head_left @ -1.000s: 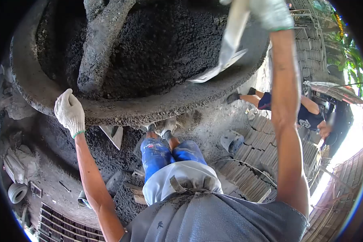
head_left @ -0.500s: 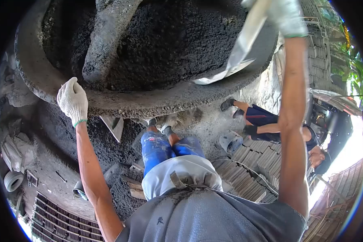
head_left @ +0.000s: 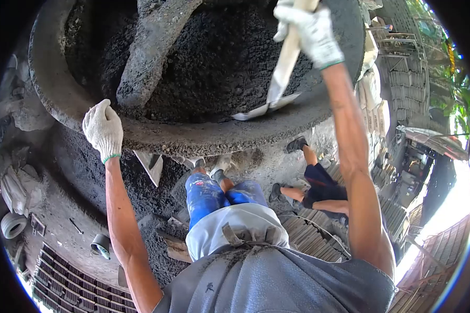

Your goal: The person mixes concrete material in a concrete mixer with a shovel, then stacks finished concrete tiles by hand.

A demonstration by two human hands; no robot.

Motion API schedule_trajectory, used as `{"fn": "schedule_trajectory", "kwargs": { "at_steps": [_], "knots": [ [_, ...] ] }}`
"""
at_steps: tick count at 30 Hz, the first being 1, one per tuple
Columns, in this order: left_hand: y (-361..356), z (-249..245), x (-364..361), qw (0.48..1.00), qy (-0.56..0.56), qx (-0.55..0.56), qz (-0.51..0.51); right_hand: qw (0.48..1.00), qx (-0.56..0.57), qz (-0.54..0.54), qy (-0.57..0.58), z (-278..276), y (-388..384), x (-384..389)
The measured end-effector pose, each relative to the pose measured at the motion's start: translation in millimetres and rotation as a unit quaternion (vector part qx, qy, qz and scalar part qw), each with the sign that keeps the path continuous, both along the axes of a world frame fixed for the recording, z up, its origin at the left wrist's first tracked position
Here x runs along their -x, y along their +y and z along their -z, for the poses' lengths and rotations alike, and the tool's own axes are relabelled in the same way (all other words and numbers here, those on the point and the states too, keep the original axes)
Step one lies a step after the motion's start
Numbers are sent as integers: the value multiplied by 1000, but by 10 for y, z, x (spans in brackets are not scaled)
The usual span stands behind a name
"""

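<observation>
In a white knit glove, my left hand (head_left: 103, 130) is closed over the near left rim of a large round mixing pan (head_left: 203, 140). My right hand (head_left: 314, 36), gloved too, grips the pale handle of a shovel (head_left: 282, 73) above the pan's right side. The shovel's metal blade rests low inside the pan, against the inner near wall by the dark, crumbly mix (head_left: 219, 62). A thick, crusted mixer arm (head_left: 149, 57) slopes down into the mix left of the shovel.
Another person's legs (head_left: 318, 188) show at the right, partly behind my right arm. Stacked tiles (head_left: 318, 232) lie behind them. More dark mix (head_left: 159, 245) is heaped on the ground below the pan. A bucket (head_left: 100, 245) and a tyre (head_left: 13, 225) lie at the left.
My right hand has moved left and inward with the shovel, and its blade has shifted left along the pan wall. The other person's legs have changed position. My left hand stays on the rim.
</observation>
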State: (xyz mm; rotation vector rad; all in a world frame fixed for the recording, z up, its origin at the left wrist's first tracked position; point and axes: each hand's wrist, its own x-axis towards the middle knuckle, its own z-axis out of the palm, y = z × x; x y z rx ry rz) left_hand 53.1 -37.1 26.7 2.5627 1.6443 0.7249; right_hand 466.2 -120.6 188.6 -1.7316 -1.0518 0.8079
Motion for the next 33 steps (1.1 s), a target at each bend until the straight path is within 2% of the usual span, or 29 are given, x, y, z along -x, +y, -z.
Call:
{"fn": "schedule_trajectory", "kwargs": {
  "at_steps": [2,4,5,6,7,9,10,11,13,16,18,19,20,22,23,24,26,27,30,31,32,33],
  "knots": [
    [-15,-39,-20,999,19,31,-12,999,-23,34,19,-659,169,139],
    [-3,-12,-5,999,17,39,-5,999,-7,41,-15,-826,163,47],
    [12,3,-11,999,13,44,-1,1000,-16,7,-13,-709,126,-58],
    [5,14,-18,999,15,48,1,999,5,-34,-4,-265,-21,-378],
    [-14,-9,-35,999,15,41,3,1000,-15,1,-7,292,-151,-411],
    [4,19,-4,1000,15,0,10,998,28,39,-51,925,-364,-336],
    [12,48,9,1000,-5,-26,10,991,90,40,-86,1042,-298,-288],
    [8,8,40,1000,13,-19,11,993,102,28,-60,1055,-278,-200],
    [29,4,-67,1000,9,-20,10,994,97,21,-46,767,-197,-118],
    [-10,32,26,1000,21,-1,14,997,-16,-67,-47,107,79,-410],
    [2,-1,-21,999,48,7,6,997,-14,37,60,-868,354,-70],
    [9,27,-9,999,46,1,5,995,-96,-2,10,-1022,380,-54],
    [26,18,-10,999,48,-2,6,994,-101,-9,31,-1123,376,-14],
    [22,35,2,999,44,18,9,992,-51,66,94,-896,487,-214],
    [13,50,13,999,46,19,7,990,-35,106,82,-599,461,-253],
    [7,32,6,999,47,14,9,987,-20,146,71,-176,360,-231],
    [4,-8,-29,999,47,4,5,978,-34,156,131,808,116,-175],
    [-18,-17,-40,999,39,2,3,983,-42,133,122,994,1,-118],
    [-39,16,36,999,16,-15,25,988,-48,73,125,810,-62,173],
    [-3,34,13,1000,12,-7,17,986,-41,82,137,717,-28,140],
    [29,40,17,1000,16,1,8,984,-32,132,119,364,82,206],
    [31,56,23,1000,10,-13,10,989,-45,93,109,51,135,218]
  ]
}}
